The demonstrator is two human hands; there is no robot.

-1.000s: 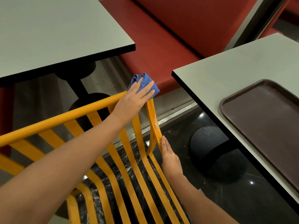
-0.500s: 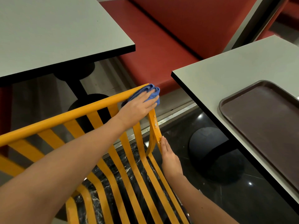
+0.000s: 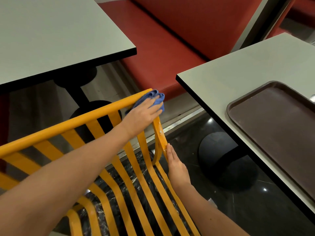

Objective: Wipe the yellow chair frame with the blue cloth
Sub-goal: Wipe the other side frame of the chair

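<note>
Left hand [image 3: 144, 114]: yours, palm down, fingers spread over the bunched blue cloth [image 3: 154, 97], pressing it onto the right end of the round top rail of the yellow slatted metal chair frame [image 3: 71, 122]. A second ago the cloth stood proud above the corner; it now lies flattened along the rail and the hand sits lower, so the wipe has turned from the corner onto the rail itself.

Right hand [image 3: 175, 165]: yours, flat and unclenched, fingers straight, laid against the outer side upright of the frame; position unchanged, grasping nothing, steadying only.

Frame, condition: pale specks show on the side upright between the two hands; judged not yet wiped.

Surroundings, left: grey table top with black edge [image 3: 68, 40], its near right corner above and behind the rail, apart from it. Right: second grey table [image 3: 238, 74], its near left corner close beside the cloth, carrying a dark brown plastic tray [image 3: 276, 126] towards its right side. Beyond: red upholstered bench [image 3: 162, 53].

Open room: leftward along the rail is unobstructed; rightward is tight against the table edge.
</note>
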